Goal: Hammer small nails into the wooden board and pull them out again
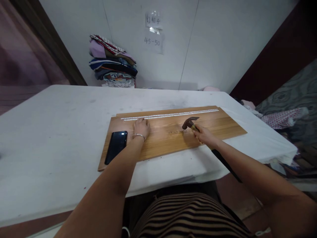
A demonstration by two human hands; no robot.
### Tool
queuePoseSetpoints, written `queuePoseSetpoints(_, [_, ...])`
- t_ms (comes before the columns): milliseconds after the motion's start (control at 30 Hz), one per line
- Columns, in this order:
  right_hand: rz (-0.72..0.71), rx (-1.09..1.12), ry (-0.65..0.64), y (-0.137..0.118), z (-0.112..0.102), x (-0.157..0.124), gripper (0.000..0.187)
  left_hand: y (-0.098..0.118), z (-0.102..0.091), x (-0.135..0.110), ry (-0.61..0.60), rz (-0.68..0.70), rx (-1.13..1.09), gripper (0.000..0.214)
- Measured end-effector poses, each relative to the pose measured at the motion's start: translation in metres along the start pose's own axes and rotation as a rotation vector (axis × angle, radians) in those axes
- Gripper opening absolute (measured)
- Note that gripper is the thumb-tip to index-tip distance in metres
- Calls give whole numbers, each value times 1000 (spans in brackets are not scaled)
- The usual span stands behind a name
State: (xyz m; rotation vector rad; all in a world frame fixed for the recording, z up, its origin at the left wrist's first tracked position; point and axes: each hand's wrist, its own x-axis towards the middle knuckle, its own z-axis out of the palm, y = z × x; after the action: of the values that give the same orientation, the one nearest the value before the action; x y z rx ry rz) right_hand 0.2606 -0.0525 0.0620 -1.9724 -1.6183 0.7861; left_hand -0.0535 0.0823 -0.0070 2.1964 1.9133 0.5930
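My right hand is closed round the handle of a claw hammer, its metal head over the middle of a wood-grain board. Beneath and beside the hammer head, a row of small nails stands in the board. My left hand, with a bracelet at the wrist, rests palm down on the board's left part, holding nothing that I can see. Its fingertips reach two long white marked strips along the far edge. To the left of that hand lies a black phone, flat on the board.
The board lies on a table with a white cover. Folded cloths are stacked against the wall at the back. Paper notes hang on the wall. Tiny dark bits dot the cover near the board's front edge.
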Motion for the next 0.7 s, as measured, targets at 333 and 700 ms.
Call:
queuePoseSetpoints(333, [21, -19, 1, 0, 3, -1, 7, -1, 0, 1, 5, 23, 12, 33])
queuePoseSetpoints(700, [39, 17, -12, -7, 3, -6, 6, -1, -1, 1, 7, 16, -4, 37])
